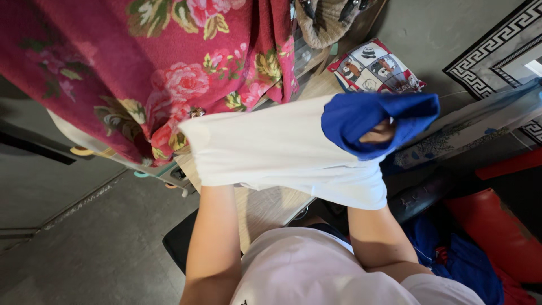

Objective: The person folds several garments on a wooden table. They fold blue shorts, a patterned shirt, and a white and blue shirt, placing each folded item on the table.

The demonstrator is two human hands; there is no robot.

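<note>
White garment [271, 149] with a blue sleeve [372, 121] is stretched taut at centre frame, over a wooden bench [265, 209]. Floral red cloth [141, 62] hangs at ten o'clock. Left hand [206, 144] is buried inside it, grip hidden; right hand [377, 133] clenches the blue fabric, spreading it.

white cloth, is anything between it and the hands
Nothing visible is. Both hands are covered by the white cloth itself, stretching it from inside; only a bit of the right hand shows, wrapped in the blue part. The left hand is hidden at its left end.
</note>
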